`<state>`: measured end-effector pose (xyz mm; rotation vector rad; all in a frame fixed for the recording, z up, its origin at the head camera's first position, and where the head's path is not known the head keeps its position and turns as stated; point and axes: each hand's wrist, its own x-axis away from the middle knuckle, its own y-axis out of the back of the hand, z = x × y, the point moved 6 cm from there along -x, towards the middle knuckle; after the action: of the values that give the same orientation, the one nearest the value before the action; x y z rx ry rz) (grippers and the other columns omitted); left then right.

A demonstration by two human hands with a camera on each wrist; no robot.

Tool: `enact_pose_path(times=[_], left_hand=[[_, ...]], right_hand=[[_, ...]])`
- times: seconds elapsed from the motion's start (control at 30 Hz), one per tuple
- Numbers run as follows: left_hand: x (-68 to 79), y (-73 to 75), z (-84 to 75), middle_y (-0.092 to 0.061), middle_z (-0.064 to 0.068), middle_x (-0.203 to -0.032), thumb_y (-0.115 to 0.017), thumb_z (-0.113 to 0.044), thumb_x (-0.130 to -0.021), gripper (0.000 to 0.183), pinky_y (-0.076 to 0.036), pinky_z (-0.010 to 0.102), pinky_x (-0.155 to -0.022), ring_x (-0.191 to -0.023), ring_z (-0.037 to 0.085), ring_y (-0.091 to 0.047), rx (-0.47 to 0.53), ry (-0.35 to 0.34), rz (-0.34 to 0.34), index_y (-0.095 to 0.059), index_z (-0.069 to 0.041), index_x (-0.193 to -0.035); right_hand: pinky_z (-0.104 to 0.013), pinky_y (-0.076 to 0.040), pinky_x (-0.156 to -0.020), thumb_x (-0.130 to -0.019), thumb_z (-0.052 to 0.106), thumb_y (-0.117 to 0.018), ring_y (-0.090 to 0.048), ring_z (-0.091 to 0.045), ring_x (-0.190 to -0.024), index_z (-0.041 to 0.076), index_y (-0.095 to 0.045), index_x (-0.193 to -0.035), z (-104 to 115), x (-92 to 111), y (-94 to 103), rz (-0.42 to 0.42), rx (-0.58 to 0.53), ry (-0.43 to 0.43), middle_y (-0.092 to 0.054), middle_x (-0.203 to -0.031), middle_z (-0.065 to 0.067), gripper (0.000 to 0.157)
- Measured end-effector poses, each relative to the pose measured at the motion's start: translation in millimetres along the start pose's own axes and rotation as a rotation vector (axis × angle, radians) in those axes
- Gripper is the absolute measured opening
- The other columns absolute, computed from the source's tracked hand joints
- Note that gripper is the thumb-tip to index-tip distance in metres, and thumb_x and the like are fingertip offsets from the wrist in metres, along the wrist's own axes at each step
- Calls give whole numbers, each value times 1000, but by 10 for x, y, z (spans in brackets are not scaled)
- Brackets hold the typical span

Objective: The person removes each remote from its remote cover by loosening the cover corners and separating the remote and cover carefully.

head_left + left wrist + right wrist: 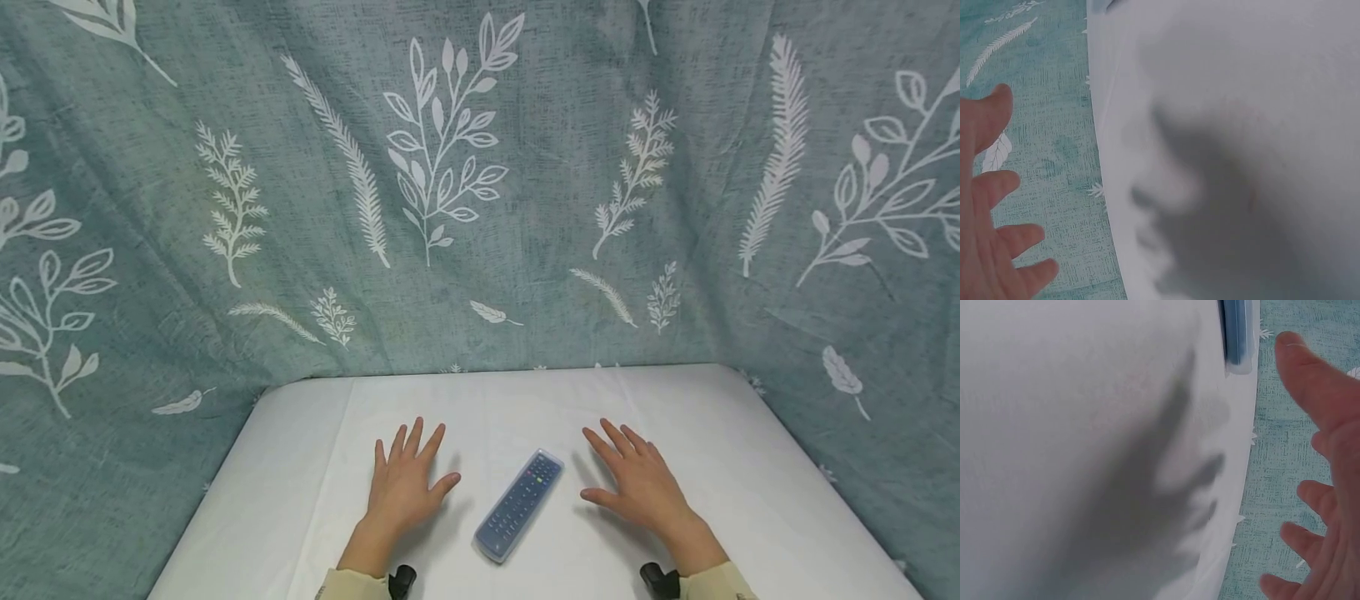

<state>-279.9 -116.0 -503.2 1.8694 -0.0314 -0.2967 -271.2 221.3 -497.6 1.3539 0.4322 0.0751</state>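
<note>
A dark blue remote control [519, 505] in a clear sleeve lies slantwise on the white table, its far end tipped to the right. To its left, my left hand [406, 487] hovers palm down with the fingers spread and holds nothing. My right hand [640, 482] hangs on the other side, fingers apart and also without anything in it. Both hands cast shadows on the tabletop. In the right wrist view, one end of the remote control [1238, 334] shows at the top, beyond the thumb.
The white tabletop [300, 467] reaches back to a blue-green curtain [525, 275] with white leaf patterns, which also hangs along both sides. A black strap mount [402, 581] sits at the left wrist, another [660, 581] at the right.
</note>
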Motion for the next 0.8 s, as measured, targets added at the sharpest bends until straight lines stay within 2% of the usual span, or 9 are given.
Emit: enact_pose_path(times=[0.17,0.37,0.57,0.8], left_hand=[[3,-36,-33,-33,11,-163,-62,-57,-91,75,-23,67,-118,-149,38,-32,44,5,21,-37,-28,-155],[7,-50,-97,-38,10,-160,-62,-56,-92,73,-33,63,-114,-145,37,-39,59,-6,29,-39,-25,-154],[28,-43,-163,-53,10,-150,-64,-54,-91,70,-50,54,-99,-132,32,-56,44,-19,12,-45,-21,-150],[37,-86,-222,-68,6,-132,-64,-55,-91,65,-54,48,-90,-113,28,-67,19,-15,18,-53,-20,-144]], right_hand=[[-61,-39,-109,-76,50,-82,-42,-47,-138,19,-43,-152,27,-17,-47,18,-39,20,-39,-158,-17,91],[-60,-48,-98,-77,48,-82,-47,-44,-134,21,-42,-152,36,-33,-92,41,-48,5,-40,-158,-15,90],[-55,-55,-80,-79,46,-81,-53,-42,-129,24,-41,-153,48,-36,-151,83,-54,-18,-40,-158,-12,86],[-47,-56,-68,-81,46,-80,-58,-36,-122,26,-43,-151,114,-42,-170,93,-30,-11,-46,-153,-10,82]])
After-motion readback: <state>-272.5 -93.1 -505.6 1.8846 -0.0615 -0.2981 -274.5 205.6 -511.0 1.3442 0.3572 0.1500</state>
